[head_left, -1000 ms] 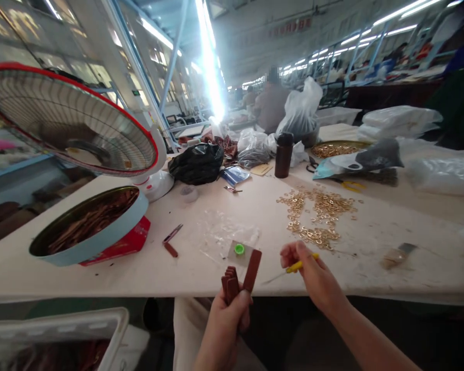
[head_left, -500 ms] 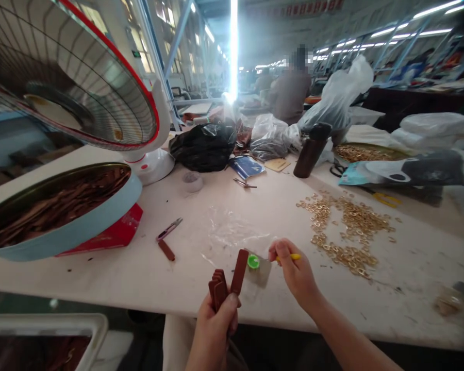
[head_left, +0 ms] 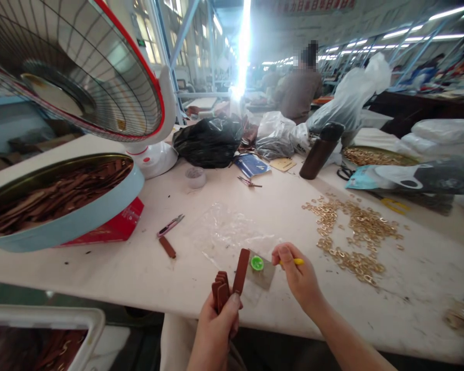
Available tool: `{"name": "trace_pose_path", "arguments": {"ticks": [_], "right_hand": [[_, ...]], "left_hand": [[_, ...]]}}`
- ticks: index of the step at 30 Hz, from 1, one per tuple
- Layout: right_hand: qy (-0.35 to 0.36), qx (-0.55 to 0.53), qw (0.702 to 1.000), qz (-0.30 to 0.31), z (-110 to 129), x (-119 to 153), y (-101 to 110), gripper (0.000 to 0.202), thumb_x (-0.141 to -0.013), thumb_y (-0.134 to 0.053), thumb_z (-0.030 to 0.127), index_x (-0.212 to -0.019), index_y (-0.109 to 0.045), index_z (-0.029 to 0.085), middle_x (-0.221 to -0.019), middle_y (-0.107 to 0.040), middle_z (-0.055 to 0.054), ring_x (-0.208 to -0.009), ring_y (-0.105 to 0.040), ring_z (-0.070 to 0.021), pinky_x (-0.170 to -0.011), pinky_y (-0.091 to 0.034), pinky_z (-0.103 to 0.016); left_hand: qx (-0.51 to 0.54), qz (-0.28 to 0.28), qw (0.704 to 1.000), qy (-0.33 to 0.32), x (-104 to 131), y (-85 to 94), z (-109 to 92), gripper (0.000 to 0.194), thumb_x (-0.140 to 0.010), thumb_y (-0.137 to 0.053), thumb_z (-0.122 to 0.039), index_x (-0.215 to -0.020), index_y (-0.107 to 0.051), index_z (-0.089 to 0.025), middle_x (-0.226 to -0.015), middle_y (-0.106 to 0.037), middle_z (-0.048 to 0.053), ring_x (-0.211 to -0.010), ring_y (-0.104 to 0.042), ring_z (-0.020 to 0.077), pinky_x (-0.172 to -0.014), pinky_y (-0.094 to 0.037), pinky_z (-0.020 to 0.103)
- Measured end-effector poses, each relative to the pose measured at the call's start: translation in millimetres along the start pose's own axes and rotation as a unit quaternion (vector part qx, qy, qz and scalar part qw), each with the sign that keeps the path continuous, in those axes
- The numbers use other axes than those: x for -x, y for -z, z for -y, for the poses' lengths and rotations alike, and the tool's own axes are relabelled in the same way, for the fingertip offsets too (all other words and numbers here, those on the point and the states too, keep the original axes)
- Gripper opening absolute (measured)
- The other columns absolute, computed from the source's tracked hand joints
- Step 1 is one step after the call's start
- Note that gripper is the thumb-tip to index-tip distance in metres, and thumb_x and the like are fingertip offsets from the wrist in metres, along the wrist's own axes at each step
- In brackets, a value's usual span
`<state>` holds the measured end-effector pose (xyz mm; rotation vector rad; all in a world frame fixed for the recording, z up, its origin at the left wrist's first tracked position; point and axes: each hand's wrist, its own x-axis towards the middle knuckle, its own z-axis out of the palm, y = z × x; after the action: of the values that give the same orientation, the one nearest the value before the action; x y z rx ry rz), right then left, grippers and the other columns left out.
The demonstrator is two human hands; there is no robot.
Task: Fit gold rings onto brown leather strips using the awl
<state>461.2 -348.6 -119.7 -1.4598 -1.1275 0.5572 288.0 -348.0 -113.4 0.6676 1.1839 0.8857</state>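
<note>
My left hand [head_left: 220, 319] is closed round several brown leather strips [head_left: 221, 291], with one strip [head_left: 241, 270] held apart from the bunch, pointing up. Between the hands lies a small grey plate [head_left: 265, 275] bearing a green cap [head_left: 257, 263]. My right hand [head_left: 297, 273] pinches a yellow-handled tool [head_left: 294, 262] just right of the plate; its tip is too small to make out. Farther right, gold-coloured rings [head_left: 367, 224] are scattered on the table. A single brown strip [head_left: 167, 247] lies to the left by pink snips [head_left: 170, 225].
At the left stand a fan [head_left: 150, 159] and a round blue-rimmed tray [head_left: 81, 219] of brown strips. A dark bottle [head_left: 320, 152], a black bag [head_left: 206, 141] and a clear plastic sheet [head_left: 224, 232] are on the table [head_left: 119, 273]. A person [head_left: 299, 95] is beyond.
The view has shifted slightly, so the table things appear a little farther right. Both hands keep their grips, the right one still close to the plate.
</note>
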Motion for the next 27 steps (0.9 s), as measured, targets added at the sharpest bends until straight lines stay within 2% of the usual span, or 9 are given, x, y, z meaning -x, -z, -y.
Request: {"name": "trace_pose_path", "arguments": {"ticks": [6, 12, 15, 18, 23, 27], "right_hand": [[-0.003, -0.057, 0.994, -0.093, 8.9, 1.7, 9.9, 0.040, -0.091, -0.038, 0.048, -0.068, -0.053, 0.019, -0.061, -0.053, 0.000, -0.053, -0.041, -0.0136, -0.050, -0.033, -0.025], [-0.060, -0.223, 0.960, -0.155, 21.6, 3.8, 21.1, 0.039, -0.084, -0.047, 0.054, -0.067, -0.053, 0.019, -0.058, -0.052, 0.001, -0.046, -0.039, -0.0112, -0.044, -0.030, -0.024], [-0.058, -0.281, 0.944, -0.162, 37.2, 9.2, 28.0, 0.037, -0.083, -0.050, 0.053, -0.067, -0.052, 0.019, -0.058, -0.051, 0.001, -0.046, -0.039, -0.0110, -0.044, -0.030, -0.023], [-0.031, -0.273, 0.948, -0.162, 48.0, 12.0, 33.5, 0.037, -0.085, -0.048, 0.051, -0.066, -0.052, 0.019, -0.059, -0.051, 0.001, -0.048, -0.039, -0.0111, -0.045, -0.031, -0.023], [-0.014, -0.209, 0.964, -0.162, 43.1, 8.0, 33.8, 0.040, -0.085, -0.045, 0.054, -0.065, -0.051, 0.019, -0.060, -0.050, 0.000, -0.048, -0.038, -0.0121, -0.045, -0.031, -0.024], [-0.043, -0.269, 0.951, -0.149, 46.7, 11.1, 31.4, 0.038, -0.083, -0.049, 0.053, -0.065, -0.051, 0.019, -0.059, -0.049, 0.000, -0.047, -0.037, -0.0112, -0.043, -0.030, -0.023]], "left_hand": [[-0.031, 0.016, 0.999, 0.006, 7.4, -2.2, 1.8, 0.032, -0.060, -0.069, -0.042, -0.064, -0.054, -0.015, -0.037, -0.039, -0.008, -0.034, -0.028, 0.0032, -0.037, -0.015, 0.017], [-0.043, 0.030, 0.999, -0.003, 11.4, -7.6, -0.1, 0.030, -0.062, -0.068, -0.041, -0.068, -0.054, -0.014, -0.040, -0.043, -0.008, -0.033, -0.030, 0.0037, -0.036, -0.015, 0.018], [-0.053, 0.053, 0.997, -0.008, 13.8, -11.0, -0.4, 0.029, -0.064, -0.066, -0.041, -0.068, -0.054, -0.015, -0.036, -0.039, -0.009, -0.032, -0.027, 0.0036, -0.036, -0.014, 0.018], [-0.046, 0.066, 0.997, -0.011, 16.4, -13.7, -0.8, 0.032, -0.063, -0.067, -0.044, -0.065, -0.053, -0.015, -0.035, -0.039, -0.008, -0.032, -0.027, 0.0038, -0.036, -0.014, 0.018], [-0.048, 0.063, 0.997, -0.016, 23.9, -13.0, -6.9, 0.036, -0.061, -0.068, -0.047, -0.061, -0.052, -0.015, -0.037, -0.039, -0.007, -0.034, -0.029, 0.0044, -0.038, -0.016, 0.019], [-0.041, 0.057, 0.997, -0.025, 28.9, -14.4, -11.8, 0.032, -0.062, -0.068, -0.042, -0.064, -0.052, -0.015, -0.043, -0.043, -0.007, -0.035, -0.029, 0.0041, -0.039, -0.016, 0.019]]}}
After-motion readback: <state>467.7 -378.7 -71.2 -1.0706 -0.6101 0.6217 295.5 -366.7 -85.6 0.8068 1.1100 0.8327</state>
